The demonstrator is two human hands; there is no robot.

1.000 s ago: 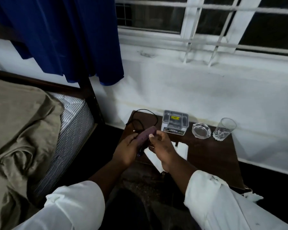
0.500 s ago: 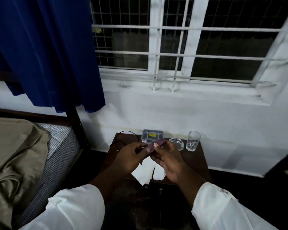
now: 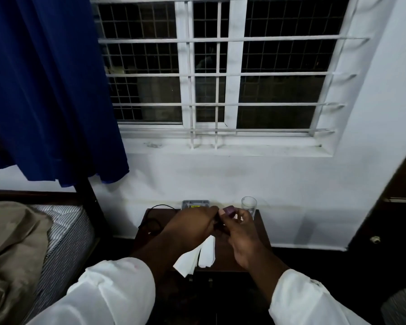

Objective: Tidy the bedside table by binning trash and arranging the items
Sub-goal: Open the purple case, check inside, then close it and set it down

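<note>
Both hands meet above the dark wooden bedside table (image 3: 261,227). My left hand (image 3: 192,227) and my right hand (image 3: 240,233) together grip a small purple object (image 3: 228,210), whose end shows between the fingertips. White papers (image 3: 197,256) lie on the table's front edge and hang over it. A grey plastic box (image 3: 195,204) with a yellow label stands at the back. A clear drinking glass (image 3: 249,205) stands at the back right. A black cable (image 3: 155,216) loops on the left side. The hands hide the table's middle.
A bed (image 3: 33,242) with a striped mattress and tan sheet lies to the left, its dark post (image 3: 89,202) close to the table. A blue curtain (image 3: 49,90) hangs above it. A barred window (image 3: 220,66) fills the wall; a dark door (image 3: 394,219) stands right.
The view has tilted up, so the table sits lower and smaller and more window shows. Both hands stay joined on the purple object and now cover the glass ashtray seen before.
</note>
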